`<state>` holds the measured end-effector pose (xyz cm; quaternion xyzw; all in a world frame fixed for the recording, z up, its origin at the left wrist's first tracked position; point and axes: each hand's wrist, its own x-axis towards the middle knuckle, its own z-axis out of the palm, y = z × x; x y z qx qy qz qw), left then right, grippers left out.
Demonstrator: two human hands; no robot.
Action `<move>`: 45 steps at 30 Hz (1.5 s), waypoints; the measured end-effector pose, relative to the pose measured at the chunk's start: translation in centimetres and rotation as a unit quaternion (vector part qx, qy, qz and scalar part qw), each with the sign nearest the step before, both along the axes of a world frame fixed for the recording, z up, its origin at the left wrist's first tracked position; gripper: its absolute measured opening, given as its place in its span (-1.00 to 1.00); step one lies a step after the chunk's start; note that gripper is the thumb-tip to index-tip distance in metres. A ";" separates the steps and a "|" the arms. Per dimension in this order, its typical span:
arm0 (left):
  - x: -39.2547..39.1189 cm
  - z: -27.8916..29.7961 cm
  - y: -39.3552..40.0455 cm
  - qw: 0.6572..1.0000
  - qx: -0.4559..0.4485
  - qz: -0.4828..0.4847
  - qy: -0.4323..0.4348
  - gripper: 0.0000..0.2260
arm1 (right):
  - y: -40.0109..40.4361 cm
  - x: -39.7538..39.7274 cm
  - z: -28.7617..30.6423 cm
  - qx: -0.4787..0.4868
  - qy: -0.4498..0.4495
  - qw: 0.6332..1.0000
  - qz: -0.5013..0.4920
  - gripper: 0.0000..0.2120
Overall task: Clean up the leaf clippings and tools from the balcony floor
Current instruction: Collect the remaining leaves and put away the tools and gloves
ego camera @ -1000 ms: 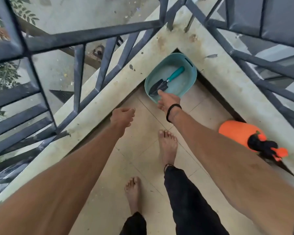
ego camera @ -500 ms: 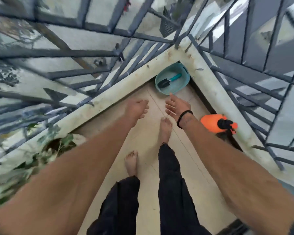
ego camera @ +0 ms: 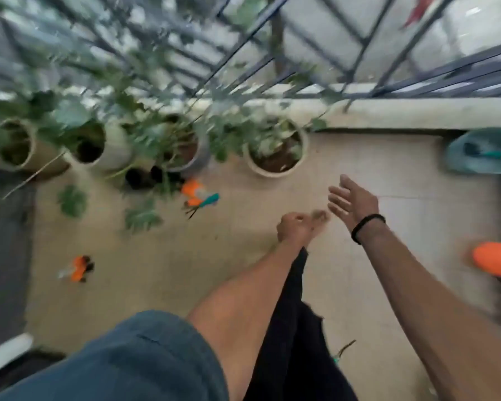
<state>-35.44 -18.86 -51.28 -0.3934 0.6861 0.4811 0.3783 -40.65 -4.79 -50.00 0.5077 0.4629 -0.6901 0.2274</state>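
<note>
The picture is blurred by motion. My left hand (ego camera: 294,228) hangs over the tiled floor, fingers loosely curled, holding nothing. My right hand (ego camera: 350,202) is beside it with straight, spread fingers and is empty. A teal basin (ego camera: 457,157) with a teal-handled trowel (ego camera: 488,153) in it sits at the far right by the ledge. An orange and teal tool (ego camera: 200,195) lies on the floor near the pots. Further left lies a small orange tool (ego camera: 77,269). Leaf clippings (ego camera: 71,199) and more clippings (ego camera: 142,218) lie on the tiles.
Several potted plants (ego camera: 275,149) stand along the railing (ego camera: 417,88) and ledge. An orange sprayer (ego camera: 496,259) lies at the right edge. A twig (ego camera: 346,347) lies near my leg. A dark strip (ego camera: 3,241) borders the floor on the left.
The view has swung left from the corner to the pots and scattered tools. My right hand has drawn away from the basin, which now sits at the far right.
</note>
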 end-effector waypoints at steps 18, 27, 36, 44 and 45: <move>11.8 -5.2 -48.7 0.981 -0.041 0.182 -0.043 -0.78 | -46.0 8.0 -8.7 0.214 0.012 0.731 0.647 -0.86; 12.1 -22.2 -56.7 0.966 -0.022 0.258 -0.025 -0.80 | -58.7 6.9 -27.5 0.278 0.079 0.495 0.820 -0.75; 13.6 -36.9 -57.5 0.945 0.006 0.326 -0.034 -0.89 | -58.0 1.1 -44.1 0.361 0.070 0.238 0.899 -0.54; 13.3 -39.4 -57.3 0.946 0.015 0.323 -0.021 -0.76 | -57.6 2.4 -48.5 0.395 0.165 0.086 0.900 -0.54; 13.2 -39.1 -57.3 0.948 0.017 0.317 -0.019 -0.76 | -58.0 2.7 -48.5 0.388 0.194 0.082 0.897 -0.57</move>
